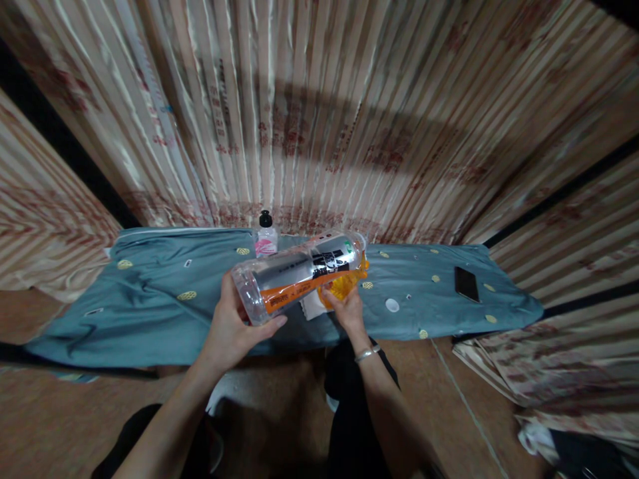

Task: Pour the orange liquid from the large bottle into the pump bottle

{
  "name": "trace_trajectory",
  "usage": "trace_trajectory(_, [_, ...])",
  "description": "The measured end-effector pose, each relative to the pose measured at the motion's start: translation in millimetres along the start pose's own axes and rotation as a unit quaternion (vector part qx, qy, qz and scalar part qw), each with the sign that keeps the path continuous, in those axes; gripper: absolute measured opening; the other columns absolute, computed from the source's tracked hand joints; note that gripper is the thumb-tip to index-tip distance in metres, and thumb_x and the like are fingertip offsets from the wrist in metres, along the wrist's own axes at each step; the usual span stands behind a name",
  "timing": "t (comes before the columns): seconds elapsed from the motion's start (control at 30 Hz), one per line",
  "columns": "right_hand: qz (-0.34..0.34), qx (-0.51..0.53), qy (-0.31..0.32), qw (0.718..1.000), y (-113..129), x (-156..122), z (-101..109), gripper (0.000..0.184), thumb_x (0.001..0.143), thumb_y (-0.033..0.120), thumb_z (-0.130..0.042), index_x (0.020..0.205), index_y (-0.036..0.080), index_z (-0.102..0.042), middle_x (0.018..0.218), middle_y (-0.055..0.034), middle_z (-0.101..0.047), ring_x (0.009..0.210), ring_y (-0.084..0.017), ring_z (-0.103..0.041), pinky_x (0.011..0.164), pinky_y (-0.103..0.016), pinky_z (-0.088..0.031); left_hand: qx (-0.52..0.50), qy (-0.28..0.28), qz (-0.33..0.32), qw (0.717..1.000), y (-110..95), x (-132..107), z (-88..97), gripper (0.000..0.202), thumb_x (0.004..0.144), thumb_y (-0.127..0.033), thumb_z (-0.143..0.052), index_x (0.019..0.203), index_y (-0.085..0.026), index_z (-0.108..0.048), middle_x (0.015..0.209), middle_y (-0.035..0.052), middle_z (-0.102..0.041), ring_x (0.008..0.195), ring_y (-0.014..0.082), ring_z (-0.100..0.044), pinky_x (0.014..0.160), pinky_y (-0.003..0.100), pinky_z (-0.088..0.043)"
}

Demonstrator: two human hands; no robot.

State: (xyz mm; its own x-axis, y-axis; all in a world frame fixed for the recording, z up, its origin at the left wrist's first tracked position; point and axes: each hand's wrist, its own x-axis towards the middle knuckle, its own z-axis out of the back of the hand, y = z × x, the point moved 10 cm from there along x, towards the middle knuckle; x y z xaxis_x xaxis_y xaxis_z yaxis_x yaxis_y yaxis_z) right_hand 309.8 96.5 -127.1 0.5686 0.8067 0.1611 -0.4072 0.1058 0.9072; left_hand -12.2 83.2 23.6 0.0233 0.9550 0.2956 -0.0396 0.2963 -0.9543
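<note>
My left hand (234,326) is wrapped round the near end of a clear plastic bottle (299,273) with a silver, black and orange label. The bottle lies tilted on its side above a low table covered with a blue-green cloth (150,299). My right hand (347,307), with a bracelet at the wrist, is closed on a yellow-orange cloth (344,285) pressed against the bottle's underside. A white piece of paper or cloth (313,306) lies under the bottle, partly hidden.
A small bottle with a black cap and pink label (266,236) stands at the table's far edge. A dark phone (466,283) lies on the right of the cloth, near a small white disc (392,305). Striped curtains hang behind; folded fabric lies on the floor at right.
</note>
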Motion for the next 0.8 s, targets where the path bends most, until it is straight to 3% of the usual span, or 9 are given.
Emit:
trace_trajectory(0.27, [-0.01,-0.008,0.002,1.0,1.9,-0.6,1.0,0.063,0.069,0.052,-0.088,0.12,0.025,-0.062,0.105,-0.0117,-0.086,0.107,-0.038,-0.084,0.09,-0.047,-0.067,0.002,0.01,0.023,1.0,2.7,-0.5,-1.1,0.084,0.057,-0.045,-0.101,0.124,-0.025,-0.054,0.122,0.0102,-0.075,0.113,0.0374,-0.081,0.096,0.053,-0.071])
trace_trajectory(0.8, [-0.005,-0.008,0.001,1.0,4.5,-0.1,2.1,0.062,0.068,0.054,-0.089,0.117,0.026,-0.062,0.107,-0.0112,-0.086,0.109,-0.038,-0.083,0.091,-0.046,-0.067,0.003,0.007,-0.006,1.0,-3.4,-0.2,-0.3,0.078,0.06,-0.04,-0.099,0.124,-0.025,-0.056,0.12,0.0071,-0.075,0.107,0.0322,-0.081,0.09,0.045,-0.072])
